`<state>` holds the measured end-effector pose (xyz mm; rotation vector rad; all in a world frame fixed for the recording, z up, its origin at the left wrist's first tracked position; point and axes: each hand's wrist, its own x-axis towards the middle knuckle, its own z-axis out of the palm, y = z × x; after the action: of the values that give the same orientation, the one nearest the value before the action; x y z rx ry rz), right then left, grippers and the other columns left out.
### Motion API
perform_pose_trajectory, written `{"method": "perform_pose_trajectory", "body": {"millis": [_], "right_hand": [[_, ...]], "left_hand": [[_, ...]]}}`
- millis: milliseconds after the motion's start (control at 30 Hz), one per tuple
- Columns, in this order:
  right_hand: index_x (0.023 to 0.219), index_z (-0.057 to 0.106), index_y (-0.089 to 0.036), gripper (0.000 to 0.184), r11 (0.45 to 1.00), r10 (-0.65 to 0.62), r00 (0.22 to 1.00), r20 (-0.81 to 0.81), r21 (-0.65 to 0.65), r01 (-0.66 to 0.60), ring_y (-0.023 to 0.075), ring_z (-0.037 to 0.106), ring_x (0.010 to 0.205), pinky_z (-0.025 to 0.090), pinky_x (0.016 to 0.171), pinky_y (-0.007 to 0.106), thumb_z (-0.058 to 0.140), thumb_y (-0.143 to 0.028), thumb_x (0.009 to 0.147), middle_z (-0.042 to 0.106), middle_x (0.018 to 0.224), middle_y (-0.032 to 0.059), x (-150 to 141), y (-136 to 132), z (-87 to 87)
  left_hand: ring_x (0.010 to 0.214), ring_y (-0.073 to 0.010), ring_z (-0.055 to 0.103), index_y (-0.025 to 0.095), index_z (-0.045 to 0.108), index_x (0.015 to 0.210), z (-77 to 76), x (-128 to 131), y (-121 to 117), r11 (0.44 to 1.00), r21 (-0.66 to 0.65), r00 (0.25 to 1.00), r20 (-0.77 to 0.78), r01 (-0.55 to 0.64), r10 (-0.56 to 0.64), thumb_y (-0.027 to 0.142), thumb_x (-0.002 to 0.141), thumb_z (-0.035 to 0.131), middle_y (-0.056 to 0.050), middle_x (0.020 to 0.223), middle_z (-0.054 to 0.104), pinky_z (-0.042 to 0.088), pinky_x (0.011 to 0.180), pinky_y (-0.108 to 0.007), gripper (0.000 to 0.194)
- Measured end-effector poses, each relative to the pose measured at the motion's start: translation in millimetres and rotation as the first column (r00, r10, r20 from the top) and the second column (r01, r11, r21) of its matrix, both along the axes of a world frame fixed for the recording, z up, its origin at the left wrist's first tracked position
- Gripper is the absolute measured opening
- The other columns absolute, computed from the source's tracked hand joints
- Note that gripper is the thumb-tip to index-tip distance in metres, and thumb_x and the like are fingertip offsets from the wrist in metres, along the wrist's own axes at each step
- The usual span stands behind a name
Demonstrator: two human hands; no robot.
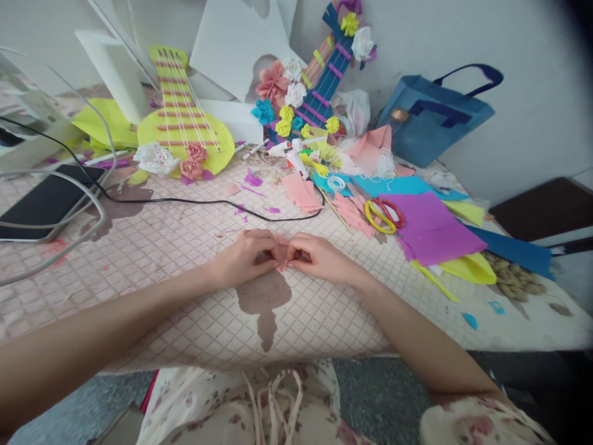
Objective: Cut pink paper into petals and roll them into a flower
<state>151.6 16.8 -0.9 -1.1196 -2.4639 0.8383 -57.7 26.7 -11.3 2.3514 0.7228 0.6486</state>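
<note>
A small piece of pink paper [281, 250] is pinched between my two hands, just above the quilted table cover. My left hand [250, 258] grips its left side with thumb and fingertips, and my right hand [319, 257] grips its right side the same way. The fingers cover much of the paper, so its full shape is hidden. Beyond the hands lie cut pink paper pieces [300, 193]. To the right of these are scissors [383, 216] with yellow and red handles, partly against a purple sheet [435, 228].
A yellow paper guitar [185, 133] and a blue one [324, 93] with paper flowers lean at the back. A glue gun [294, 151] lies among scraps. A black cable [208, 201] crosses the table. A blue bag [430, 123] and nuts [516, 278] are at right, a dark tablet-like slab [46, 201] at left.
</note>
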Motion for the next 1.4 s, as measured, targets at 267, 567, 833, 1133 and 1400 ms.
{"method": "perform_pose_trajectory", "body": {"millis": [267,567,833,1133,1400], "right_hand": [[0.078,0.057,-0.018,0.004,1.000,-0.019,1.000,0.016,0.001,0.019,0.0122,0.051,0.075,0.035,0.065,0.023,0.060,-0.015,0.077,0.055,0.080,-0.0005,-1,-1,-0.9],[0.080,0.060,-0.018,0.002,0.993,0.103,0.994,-0.044,-0.051,-0.105,0.0117,0.049,0.071,0.034,0.064,0.023,0.059,-0.017,0.080,0.057,0.076,-0.0008,3,5,3.2],[0.079,0.059,-0.018,0.008,0.998,0.039,0.999,-0.006,0.045,-0.039,0.0124,0.047,0.072,0.032,0.064,0.024,0.056,-0.025,0.083,0.051,0.080,0.0002,-3,-3,1.6],[0.087,0.055,-0.018,0.015,0.986,0.162,0.987,-0.014,-0.041,-0.163,0.0111,0.045,0.069,0.034,0.061,0.023,0.064,-0.025,0.077,0.049,0.085,0.0004,6,3,5.3],[0.078,0.057,-0.018,0.004,0.986,0.167,0.985,-0.049,-0.017,-0.168,0.0135,0.049,0.077,0.037,0.069,0.026,0.056,-0.016,0.081,0.052,0.079,0.0006,8,9,2.6]], "left_hand": [[0.079,-0.0132,0.057,0.017,0.063,0.081,2.3,-5,4,0.995,-0.088,0.999,0.006,0.039,-0.038,0.017,0.081,0.057,-0.003,0.085,0.062,0.044,0.072,-0.026,0.006],[0.080,-0.0122,0.058,0.016,0.061,0.078,2.8,-8,10,0.986,-0.120,0.993,0.024,0.114,-0.112,0.015,0.080,0.053,-0.003,0.087,0.063,0.045,0.072,-0.025,0.009],[0.079,-0.0120,0.057,0.016,0.059,0.075,1.8,-7,10,0.988,-0.109,0.994,0.016,0.107,-0.106,0.015,0.078,0.054,-0.003,0.086,0.063,0.044,0.072,-0.024,0.006],[0.077,-0.0120,0.056,0.015,0.059,0.078,2.5,-8,11,0.991,-0.084,0.994,-0.024,0.106,-0.108,0.015,0.078,0.054,-0.003,0.085,0.061,0.043,0.070,-0.024,0.005],[0.079,-0.0129,0.056,0.016,0.061,0.078,4.5,-10,11,0.987,-0.109,0.993,-0.011,0.115,-0.117,0.015,0.078,0.053,-0.004,0.088,0.061,0.044,0.070,-0.025,0.008]]}}
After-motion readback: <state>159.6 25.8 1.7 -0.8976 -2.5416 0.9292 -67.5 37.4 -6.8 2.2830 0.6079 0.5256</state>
